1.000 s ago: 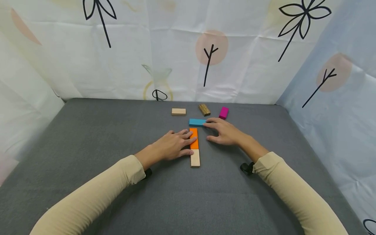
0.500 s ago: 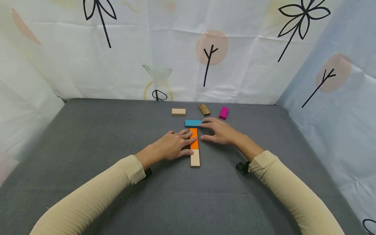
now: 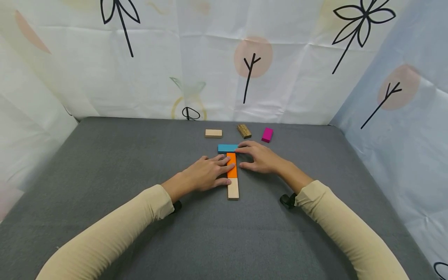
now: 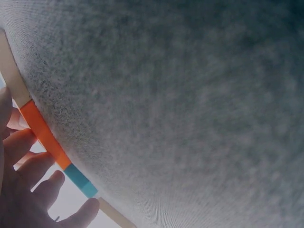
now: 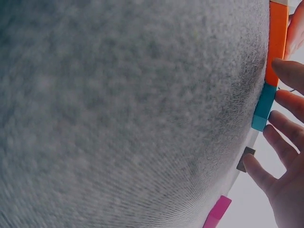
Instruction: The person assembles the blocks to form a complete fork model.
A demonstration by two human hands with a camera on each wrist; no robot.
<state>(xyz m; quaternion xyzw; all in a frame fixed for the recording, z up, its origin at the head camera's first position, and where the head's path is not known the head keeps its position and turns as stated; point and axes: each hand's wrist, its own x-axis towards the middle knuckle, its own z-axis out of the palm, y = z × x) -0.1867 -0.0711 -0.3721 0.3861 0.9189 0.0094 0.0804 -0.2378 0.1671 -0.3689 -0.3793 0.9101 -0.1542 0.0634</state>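
Observation:
An orange block and a pale wooden block lie end to end in a line on the grey table. Across the far end of the orange one lies a blue block, together making a T. My left hand rests with spread fingers on the orange block, its thumb on the pale one. The fingertips of my right hand touch the right end of the blue block, while its thumb is near the orange block's right side. Part of the blue block's right end is hidden by those fingers.
Further back on the grey table lie another pale wooden block, a brown streaked block and a magenta block. A white printed cloth hangs behind the table's far edge.
My right hand has moved left and slid the blue block left and slightly nearer, over the orange block's far end. The left hand has stayed in place.

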